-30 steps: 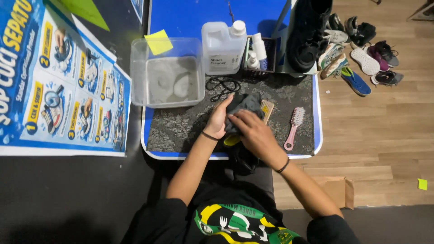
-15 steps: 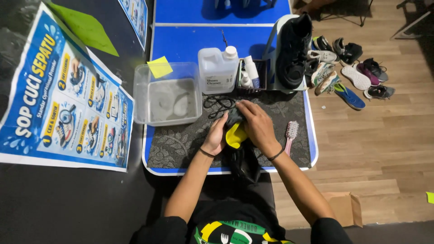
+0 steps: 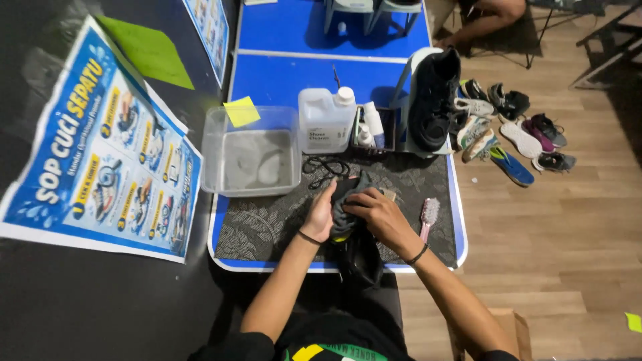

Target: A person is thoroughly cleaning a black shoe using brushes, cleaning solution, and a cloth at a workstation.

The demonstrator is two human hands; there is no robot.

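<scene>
Two containers stand at the back of the patterned mat (image 3: 267,214) on the blue counter (image 3: 287,73): a clear plastic tub (image 3: 249,152) holding shallow cloudy water, with a yellow sticky note (image 3: 241,111) on its far rim, and a small dark caddy (image 3: 376,130) holding a white tube and a small bottle. Between them stands a white jug (image 3: 326,120) with a white cap and a pale label on its front. A black high-top shoe (image 3: 433,99) sits upright on a stand just right of the caddy.

Near the front edge of the mat, a dark grey cloth (image 3: 349,207) is bunched over a dark shoe (image 3: 360,251) that hangs partly past the counter edge. The left hand (image 3: 324,212) is cupped against the cloth's left side, fingers curled on it. The right hand (image 3: 374,210) presses on it from the right, fingers closed over the fabric; how firmly it grips is hard to tell from above. A black lace (image 3: 326,168) lies coiled just behind the hands, and a pink brush (image 3: 426,215) lies just right of the right hand. A wooden-backed brush (image 3: 388,194) peeks out behind the cloth.

On the dark floor to the left lies a large blue poster (image 3: 100,160) with numbered picture panels and yellow and white lettering, a green sheet (image 3: 152,53) above it. Several loose shoes (image 3: 515,137) lie on the wooden floor to the right.
</scene>
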